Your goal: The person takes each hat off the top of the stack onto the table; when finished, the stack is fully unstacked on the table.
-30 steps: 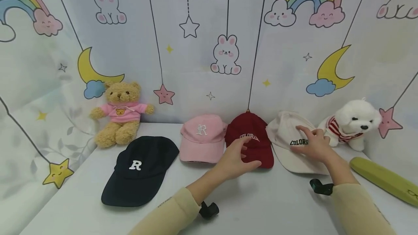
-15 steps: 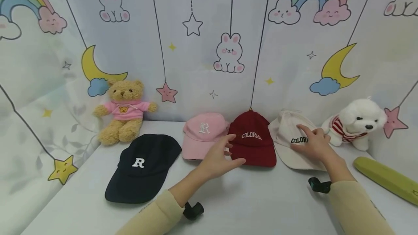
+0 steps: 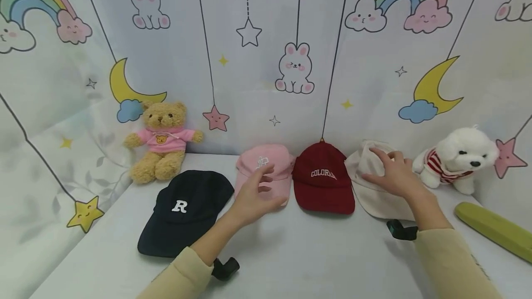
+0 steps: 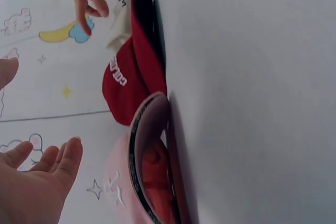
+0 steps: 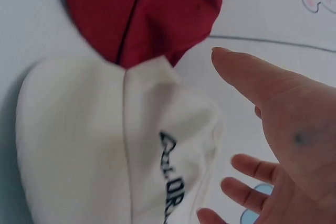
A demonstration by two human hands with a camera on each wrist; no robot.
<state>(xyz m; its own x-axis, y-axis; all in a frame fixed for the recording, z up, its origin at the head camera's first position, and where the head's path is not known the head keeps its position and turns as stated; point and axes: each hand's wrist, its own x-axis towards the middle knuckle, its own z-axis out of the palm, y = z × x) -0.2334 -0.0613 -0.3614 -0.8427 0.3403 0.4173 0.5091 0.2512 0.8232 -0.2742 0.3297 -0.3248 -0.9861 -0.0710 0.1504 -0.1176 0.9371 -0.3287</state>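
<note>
My left hand (image 3: 253, 200) hovers in front of the pink cap (image 3: 266, 151), fingers spread and holding nothing. Seen from the left wrist, that hand (image 4: 39, 187) is apart from the pink cap (image 4: 123, 177), and its brim faces the camera. To its right sits the dark red cap (image 3: 324, 165) with white lettering. A cream cap (image 3: 371, 202) lies partly hidden behind my right hand (image 3: 396, 174). The right wrist view has a gap between this hand (image 5: 294, 119) and the cream cap (image 5: 79, 140); its thumb and fingers are parted around nothing.
A navy cap (image 3: 187, 216) with a white R lies at the left. Behind it sits a teddy bear (image 3: 164, 140) in pink. A white toy dog (image 3: 461, 156) is at the far right, above a long green object (image 3: 492, 230). A printed cloth (image 3: 257, 86) hangs behind.
My left hand has moved left from in front of the red cap to the pink cap. The right hand has shifted slightly left over the cream cap. The caps keep their places.
</note>
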